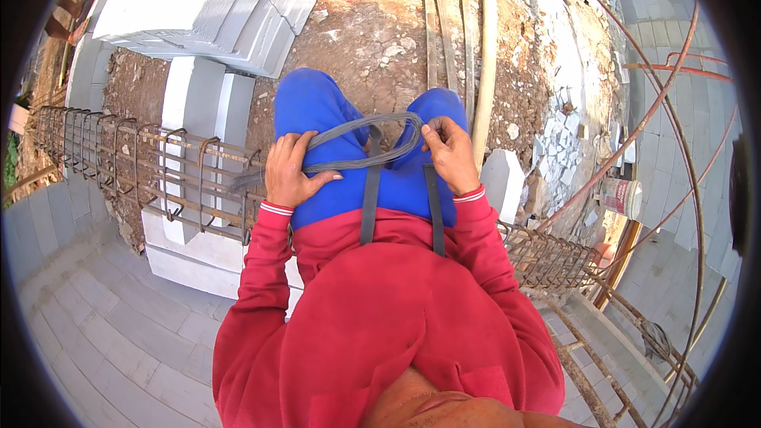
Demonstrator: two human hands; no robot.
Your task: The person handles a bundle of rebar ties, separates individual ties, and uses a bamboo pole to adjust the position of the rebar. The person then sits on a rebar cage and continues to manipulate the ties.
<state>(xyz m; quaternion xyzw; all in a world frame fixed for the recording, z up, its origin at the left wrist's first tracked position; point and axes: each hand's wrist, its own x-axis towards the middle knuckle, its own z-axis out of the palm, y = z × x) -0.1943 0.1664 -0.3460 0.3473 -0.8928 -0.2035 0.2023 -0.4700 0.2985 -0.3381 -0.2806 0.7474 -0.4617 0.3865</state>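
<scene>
A bundle of thin grey tie wire (357, 124), bent into a long loop, lies across my lap over the blue trousers (313, 103). My left hand (289, 170) is closed around its two legs, and the loose wire ends stick out past the hand to the left. At the rounded end of the loop, my right hand (452, 157) pinches with thumb and forefinger against the wire; whether it grips one strand or several is too small to tell. Two dark straps (371, 198) hang down over my thighs.
A long rebar cage (202, 178) runs across at hip height, on both sides of me. White blocks (190, 99) stand at the left, with a larger stack (206, 0) beyond. Wooden strips (444, 24) lie ahead on the dirt. Bent rods (634, 135) and a white bucket (621, 196) are at right.
</scene>
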